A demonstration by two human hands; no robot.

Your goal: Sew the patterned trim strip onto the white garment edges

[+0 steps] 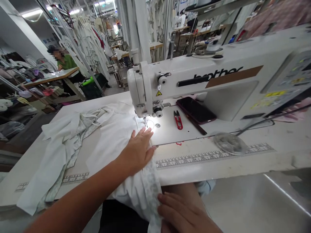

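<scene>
A white piece of fabric (114,142) with a pale patterned strip (152,181) along its right edge lies under the sewing machine's lit needle area (145,122) and hangs over the table's front edge. My left hand (137,150) rests flat on this cloth, fingers stretched toward the presser foot and close to it. Lower down, below the table edge, my right hand (179,212) has its fingers curled at the patterned strip, pinching its edge; the thumb is mostly hidden. The white sewing machine (170,74) stands over the work, its needle just beyond my left fingertips.
Red thread snips (178,120), a dark phone (196,110) and a clear round dish (229,143) lie right of the needle. More pale fabric pieces (55,149) are heaped at left. Ruler markings (191,159) run along the front. A person in green (66,61) sits farther back.
</scene>
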